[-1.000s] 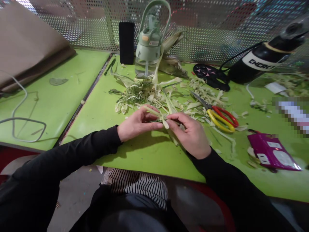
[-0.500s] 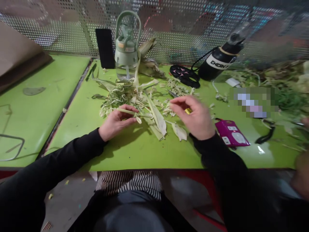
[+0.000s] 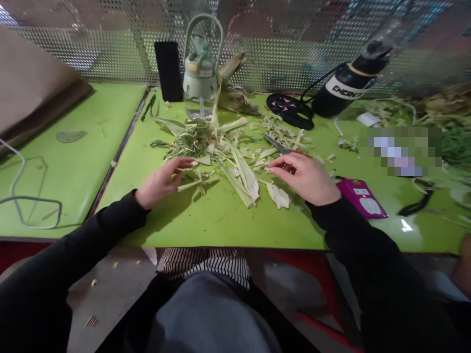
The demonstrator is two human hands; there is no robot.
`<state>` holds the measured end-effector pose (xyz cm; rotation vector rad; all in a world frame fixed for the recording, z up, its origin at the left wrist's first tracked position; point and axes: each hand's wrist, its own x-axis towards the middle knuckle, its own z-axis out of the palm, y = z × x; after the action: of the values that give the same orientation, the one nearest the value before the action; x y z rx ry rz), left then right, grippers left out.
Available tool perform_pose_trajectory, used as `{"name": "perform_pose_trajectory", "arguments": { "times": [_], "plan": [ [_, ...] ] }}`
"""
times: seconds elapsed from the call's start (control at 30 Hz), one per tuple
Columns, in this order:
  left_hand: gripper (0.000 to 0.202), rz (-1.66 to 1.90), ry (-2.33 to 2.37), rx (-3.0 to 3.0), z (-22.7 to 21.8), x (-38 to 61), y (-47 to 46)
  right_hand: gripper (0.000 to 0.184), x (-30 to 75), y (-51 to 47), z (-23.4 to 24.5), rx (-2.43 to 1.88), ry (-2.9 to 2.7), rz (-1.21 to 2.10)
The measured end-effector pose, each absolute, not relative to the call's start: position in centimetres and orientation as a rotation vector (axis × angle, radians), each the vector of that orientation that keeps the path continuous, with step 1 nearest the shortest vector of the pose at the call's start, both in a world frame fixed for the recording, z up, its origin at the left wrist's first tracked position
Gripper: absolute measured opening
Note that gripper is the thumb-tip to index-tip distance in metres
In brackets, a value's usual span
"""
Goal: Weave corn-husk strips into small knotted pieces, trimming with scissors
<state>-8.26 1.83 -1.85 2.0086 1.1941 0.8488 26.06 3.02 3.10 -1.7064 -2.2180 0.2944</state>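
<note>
My left hand (image 3: 167, 179) is open at the near left of the pile, fingers apart and slightly curled. Just beyond its fingertips lies a pale green stalk (image 3: 189, 186) with a small torn leaf piece. My right hand (image 3: 305, 177) is closed, thumb and fingertips pinched together low over pale scraps; whatever is between them is too small to make out. Scissors (image 3: 275, 143) with a red handle show just behind that hand, blades pointing up and left. Long pale husk leaves (image 3: 243, 174) and a heap of shredded greens (image 3: 191, 141) lie between both hands.
A green-lidded water bottle (image 3: 200, 83), a black phone (image 3: 168, 71) and dried corn husks (image 3: 235, 95) stand at the back by the mesh. Rightward are a black bottle (image 3: 340, 90), black coiled cord holder (image 3: 289, 109) and purple power strip (image 3: 362, 197). A brown paper sheet (image 3: 33, 78) lies left.
My left hand has let go of the stalk, which now lies on the table, and drawn back left. The scissors show more fully beside my right hand. The view has shifted slightly.
</note>
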Motion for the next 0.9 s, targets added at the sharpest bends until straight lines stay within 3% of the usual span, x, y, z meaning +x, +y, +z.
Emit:
{"name": "perform_pose_trajectory", "arguments": {
  "times": [0.3, 0.5, 0.7, 0.9],
  "plan": [
    [0.027, 0.994, 1.246, 2.04, 1.5, -7.9, 0.0, 0.026, 27.7, 0.5, 3.3, -1.946, -2.413, 0.482],
    [0.024, 1.0, 1.141, 2.187, 2.0, -5.7, -0.5, 0.018, 25.6, 1.2, 1.9, -1.671, -2.183, -0.078],
    [0.02, 0.836, 1.014, 2.074, 1.5, -4.0, -2.5, 0.018, 20.5, 1.4, 0.7, -1.53, -2.56, 0.226],
    [0.025, 0.594, 0.968, 1.507, 0.5, -1.1, -1.4, 0.012, 20.0, 1.2, 1.6, -1.488, -2.248, 0.298]
  ]
}}
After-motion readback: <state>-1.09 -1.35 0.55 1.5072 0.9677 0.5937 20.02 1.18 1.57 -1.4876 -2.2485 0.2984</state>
